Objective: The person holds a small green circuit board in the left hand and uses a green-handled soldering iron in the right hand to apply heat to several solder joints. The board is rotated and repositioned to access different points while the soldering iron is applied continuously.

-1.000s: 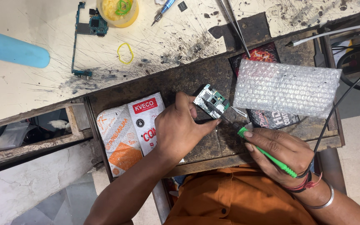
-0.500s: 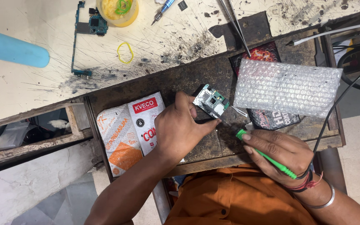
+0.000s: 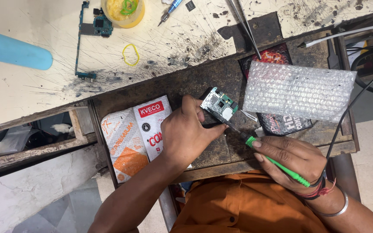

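Fingers of the left hand (image 3: 186,136) are curled and pressed against the near edge of a small circuit board (image 3: 219,105), which is pinched between the thumb above and the fingertips below and held tilted over the dark worn work surface (image 3: 186,84). A dark object is partly hidden under the board, just beyond the left fingertips; its kind cannot be told. Fingers of the right hand (image 3: 292,162) are closed together around the green handle of a screwdriver (image 3: 277,166), gripped like a pen, with the index fingertip laid near the front end of the handle. The dark metal shaft is directed up and to the left from these fingers, and its tip is set against the lower right edge of the circuit board. A sheet of bubble wrap (image 3: 298,90) is seen just beyond the right fingers, laid over a dark printed packet (image 3: 277,58). Two white and orange packets (image 3: 134,133) lie just left of the left hand's knuckles. Well beyond both sets of fingers, on the pale scratched tabletop (image 3: 31,90), a second long circuit board (image 3: 87,39), a yellow rubber band (image 3: 130,55) and a yellow cup (image 3: 123,11) are placed. Bracelets (image 3: 324,190) are worn on the right wrist.
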Demonstrator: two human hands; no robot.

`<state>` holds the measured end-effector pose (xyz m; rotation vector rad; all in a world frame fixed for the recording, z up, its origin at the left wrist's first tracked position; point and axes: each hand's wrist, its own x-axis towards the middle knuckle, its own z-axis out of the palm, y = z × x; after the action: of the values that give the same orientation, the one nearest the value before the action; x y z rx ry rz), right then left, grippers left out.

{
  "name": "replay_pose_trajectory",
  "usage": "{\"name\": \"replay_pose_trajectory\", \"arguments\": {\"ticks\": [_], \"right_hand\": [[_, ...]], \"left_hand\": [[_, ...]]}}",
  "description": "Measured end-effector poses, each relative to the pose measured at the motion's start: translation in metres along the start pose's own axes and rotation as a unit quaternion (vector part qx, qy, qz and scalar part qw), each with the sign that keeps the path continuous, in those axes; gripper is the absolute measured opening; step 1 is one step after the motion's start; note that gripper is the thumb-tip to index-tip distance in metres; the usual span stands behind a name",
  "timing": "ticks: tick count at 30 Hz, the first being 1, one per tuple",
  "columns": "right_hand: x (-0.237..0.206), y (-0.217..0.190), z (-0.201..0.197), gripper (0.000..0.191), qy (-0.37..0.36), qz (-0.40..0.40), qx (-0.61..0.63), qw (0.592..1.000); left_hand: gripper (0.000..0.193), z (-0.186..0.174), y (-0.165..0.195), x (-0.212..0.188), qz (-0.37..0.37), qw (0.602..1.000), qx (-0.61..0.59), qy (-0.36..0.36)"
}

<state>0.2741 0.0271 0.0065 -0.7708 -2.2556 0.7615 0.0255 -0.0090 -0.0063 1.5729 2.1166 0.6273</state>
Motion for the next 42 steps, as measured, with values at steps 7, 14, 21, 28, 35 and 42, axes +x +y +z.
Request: {"name": "replay_pose_trajectory", "arguments": {"ticks": [7,14,21,28,35,42], "right_hand": [[-0.0009,0.0007,0.0015,0.029,0.011,-0.004,0.003,1.0],[-0.0014,-0.0002,0.0013,0.029,0.02,0.015,-0.024,0.999],[-0.0007,0.001,0.0015,0.028,0.025,0.003,-0.014,1.0],[-0.0003,0.0016,0.0003,0.03,0.013,0.002,-0.003,1.0],[0.0003,0.0028,0.0029,0.028,0.034,-0.003,-0.007,0.999],[-0.0003,0.0047,0.0038,0.027,0.027,-0.016,-0.014,0.999]], "left_hand": [[0.071,-0.0002,-0.0003,0.0002,-0.002,1.0,-0.003,-0.007],[0.071,-0.0012,0.0002,0.0001,-0.004,1.0,-0.001,-0.004],[0.071,-0.0012,0.0015,0.0005,-0.013,1.0,0.001,-0.007],[0.07,-0.0007,0.0014,-0.0009,-0.015,1.0,-0.001,-0.002],[0.071,-0.0011,0.0016,0.0006,-0.012,1.0,-0.001,-0.005],[0.071,-0.0019,0.0016,-0.0001,-0.014,1.0,-0.008,-0.008]]}}
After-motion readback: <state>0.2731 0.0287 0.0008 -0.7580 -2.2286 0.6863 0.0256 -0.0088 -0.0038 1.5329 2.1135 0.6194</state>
